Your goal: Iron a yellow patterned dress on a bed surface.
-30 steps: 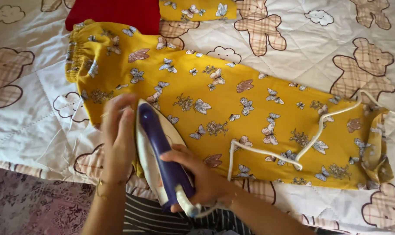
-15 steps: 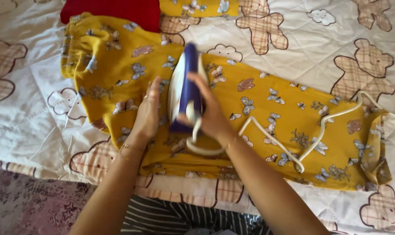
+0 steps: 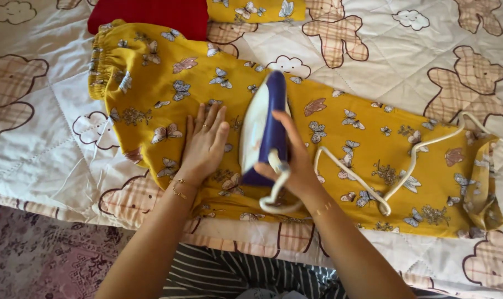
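Observation:
A pair of yellow trousers with a butterfly print lies flat across a quilted cover, waistband at the upper left. A white and purple iron rests on the cloth near the middle, nose pointing away from me. My right hand is wrapped around its purple handle. Just left of the iron, my left hand lies palm down with fingers spread, pressing the fabric flat. The iron's white cord loops from its back end across the trouser leg toward the right.
The white quilted cover with a bear and cloud pattern spreads under everything. A red cloth and another yellow printed piece lie at the top edge. A patterned rug shows at the lower left, striped fabric below.
The iron has slid from the near edge of the trousers up onto the middle of the cloth. My left hand moved with it and now lies flat beside it.

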